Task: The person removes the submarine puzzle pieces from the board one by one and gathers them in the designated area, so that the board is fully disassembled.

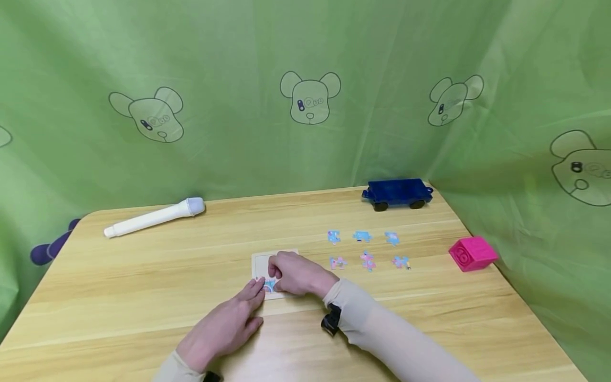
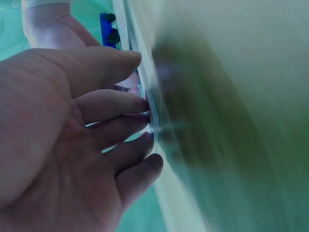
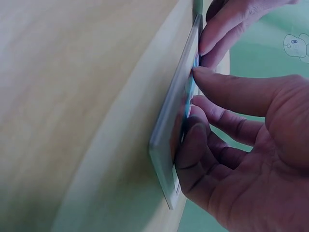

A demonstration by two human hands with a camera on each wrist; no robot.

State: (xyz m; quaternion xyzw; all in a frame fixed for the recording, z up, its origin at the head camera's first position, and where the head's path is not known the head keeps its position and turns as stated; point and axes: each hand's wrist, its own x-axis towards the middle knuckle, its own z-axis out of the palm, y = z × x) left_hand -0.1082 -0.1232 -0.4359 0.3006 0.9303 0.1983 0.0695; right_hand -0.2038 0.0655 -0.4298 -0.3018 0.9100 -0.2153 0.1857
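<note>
A small pale puzzle tray [image 1: 258, 261] lies flat on the table, with light-blue and pink puzzle pieces [image 1: 269, 287] in its near part. My left hand [image 1: 226, 322] rests at the tray's near-left corner; its fingers are extended and the tips touch the tray edge and pieces. Over the tray's right side is my right hand [image 1: 299, 273], its fingers curled. In the right wrist view, the thumb [image 3: 231, 89] and bent fingers seem to pinch a puzzle piece at the tray's surface. That piece is mostly hidden by the fingers.
Several loose puzzle pieces [image 1: 363, 236] lie in two rows right of the tray. A blue toy wagon [image 1: 397, 192] stands at the back right, a pink block [image 1: 473, 253] near the right edge. A white toy microphone [image 1: 155, 218] lies back left. Green curtains surround the table.
</note>
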